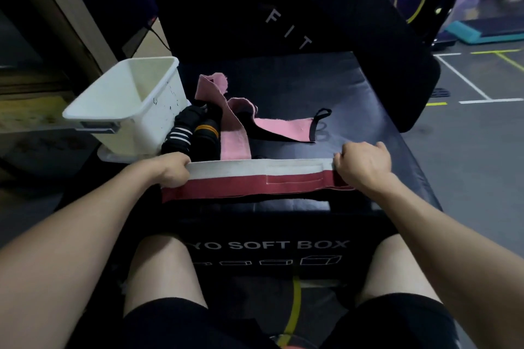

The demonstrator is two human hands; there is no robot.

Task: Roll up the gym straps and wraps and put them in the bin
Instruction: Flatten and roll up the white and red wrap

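Head view: stretching flat red-and-white fabric wrap (256,178) across black padded box top (354,93), left hand (173,170) and right hand (364,166) each gripping an end. Probably needing rolling next, toward empty white plastic bin (127,102).

I see the white plastic bin (127,105) at the padded black box's (354,110) left edge, rolled black wraps (192,130) just right of it, the pink strap (235,125) beside those, and the red-and-white wrap (255,178) stretched along the near edge.
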